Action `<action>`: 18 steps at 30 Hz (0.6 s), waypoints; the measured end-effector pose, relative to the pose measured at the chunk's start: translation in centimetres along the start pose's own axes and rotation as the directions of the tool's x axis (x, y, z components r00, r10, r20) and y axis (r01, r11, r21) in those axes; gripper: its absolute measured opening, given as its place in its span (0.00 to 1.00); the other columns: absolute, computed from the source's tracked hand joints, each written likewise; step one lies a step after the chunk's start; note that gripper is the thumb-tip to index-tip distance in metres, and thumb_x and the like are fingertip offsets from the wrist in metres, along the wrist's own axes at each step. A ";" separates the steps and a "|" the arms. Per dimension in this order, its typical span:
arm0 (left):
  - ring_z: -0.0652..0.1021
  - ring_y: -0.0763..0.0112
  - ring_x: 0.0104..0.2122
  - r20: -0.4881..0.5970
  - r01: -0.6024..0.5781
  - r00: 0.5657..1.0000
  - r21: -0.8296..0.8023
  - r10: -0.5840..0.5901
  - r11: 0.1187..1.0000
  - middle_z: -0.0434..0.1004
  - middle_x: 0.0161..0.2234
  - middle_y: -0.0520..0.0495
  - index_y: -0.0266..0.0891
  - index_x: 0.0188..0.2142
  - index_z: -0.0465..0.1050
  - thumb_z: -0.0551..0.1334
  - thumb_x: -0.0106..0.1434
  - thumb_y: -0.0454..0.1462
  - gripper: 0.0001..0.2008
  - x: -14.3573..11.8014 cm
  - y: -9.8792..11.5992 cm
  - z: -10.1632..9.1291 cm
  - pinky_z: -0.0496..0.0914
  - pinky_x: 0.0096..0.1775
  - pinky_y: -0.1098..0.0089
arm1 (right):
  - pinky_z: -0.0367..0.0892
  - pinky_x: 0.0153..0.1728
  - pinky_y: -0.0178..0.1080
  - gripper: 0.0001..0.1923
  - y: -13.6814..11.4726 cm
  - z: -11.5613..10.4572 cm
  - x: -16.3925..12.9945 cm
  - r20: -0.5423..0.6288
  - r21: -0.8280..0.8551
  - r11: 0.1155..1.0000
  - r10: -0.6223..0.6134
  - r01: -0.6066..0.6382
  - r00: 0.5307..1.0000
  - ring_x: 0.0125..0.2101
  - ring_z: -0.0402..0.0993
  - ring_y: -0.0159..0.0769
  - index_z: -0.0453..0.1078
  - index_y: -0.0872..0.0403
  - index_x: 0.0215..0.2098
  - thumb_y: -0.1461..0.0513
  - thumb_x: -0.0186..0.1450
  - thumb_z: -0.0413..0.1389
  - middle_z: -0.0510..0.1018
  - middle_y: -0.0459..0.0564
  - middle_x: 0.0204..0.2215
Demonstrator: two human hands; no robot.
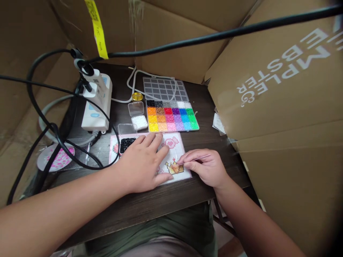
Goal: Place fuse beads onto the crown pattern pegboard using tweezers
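Note:
My left hand [143, 162] lies flat, fingers spread, on a clear pegboard over a pink-edged pattern sheet [177, 148]. My right hand [206, 167] pinches thin tweezers [194, 159], their tip at a small orange and yellow crown of beads [174, 167] on the board's near right part. A patch of black beads [125, 144] sits at the board's left, beside my left hand. Just beyond the board stands a bead tray [171, 116] with many coloured compartments.
The dark wooden table [150, 203] is walled in by cardboard boxes [281, 100]. A white power strip [96, 103] with black cables stands at the left. Small clear boxes [138, 116], a gold lid [137, 96] and a clear tray lid [164, 89] lie behind. A round pink beadwork [57, 159] rests far left.

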State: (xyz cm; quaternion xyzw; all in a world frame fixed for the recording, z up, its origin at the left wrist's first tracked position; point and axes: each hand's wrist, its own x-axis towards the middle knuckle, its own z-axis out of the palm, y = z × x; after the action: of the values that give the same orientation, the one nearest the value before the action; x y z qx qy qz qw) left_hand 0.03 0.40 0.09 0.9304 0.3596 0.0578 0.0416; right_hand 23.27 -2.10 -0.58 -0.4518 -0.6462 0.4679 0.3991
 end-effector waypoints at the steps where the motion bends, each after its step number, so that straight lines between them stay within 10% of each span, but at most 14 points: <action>1: 0.64 0.39 0.62 -0.002 0.001 1.000 -0.007 -0.001 1.000 0.62 0.63 0.28 0.36 0.59 0.68 0.55 0.63 0.60 0.36 0.0 0.0 0.0 0.62 0.57 0.46 | 0.77 0.32 0.35 0.03 0.1 -0.1 0.0 -0.009 0.019 1.000 -0.004 0.004 1.000 0.30 0.83 0.37 0.82 0.51 0.31 0.65 0.60 0.66 0.85 0.50 0.30; 9: 0.65 0.39 0.62 -0.002 0.016 1.000 -0.029 -0.016 0.999 0.62 0.64 0.27 0.37 0.58 0.70 0.54 0.63 0.61 0.36 -0.2 0.0 0.1 0.63 0.58 0.45 | 0.72 0.28 0.33 0.03 1.5 -0.2 0.4 -0.196 0.307 0.952 0.055 0.008 0.979 0.28 0.79 0.34 0.82 0.49 0.29 0.59 0.58 0.69 0.85 0.50 0.29; 13: 0.64 0.38 0.63 0.018 0.028 0.999 -0.044 -0.027 0.999 0.61 0.64 0.27 0.38 0.58 0.70 0.54 0.63 0.61 0.36 -0.1 0.0 0.1 0.62 0.59 0.44 | 0.50 0.15 0.30 0.06 1.3 -0.7 2.5 -0.292 0.455 0.889 0.099 0.047 0.951 0.15 0.59 0.23 0.81 0.51 0.28 0.57 0.56 0.70 0.84 0.52 0.28; 18: 0.63 0.38 0.64 0.036 0.042 0.999 -0.053 -0.040 0.998 0.60 0.65 0.28 0.38 0.59 0.69 0.53 0.63 0.63 0.38 -0.1 -0.1 0.1 0.61 0.61 0.43 | 0.44 0.15 0.30 0.10 -0.3 -2.7 7.6 -0.404 0.443 0.884 0.046 0.152 0.913 0.14 0.49 0.19 0.78 0.53 0.25 0.56 0.53 0.70 0.83 0.50 0.27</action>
State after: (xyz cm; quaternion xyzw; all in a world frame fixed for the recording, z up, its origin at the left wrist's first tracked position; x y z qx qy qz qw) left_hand -0.14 0.42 -0.02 0.9222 0.3762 0.0503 0.0743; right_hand 23.67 5.84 1.06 -0.4114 -0.4310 0.4942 0.6330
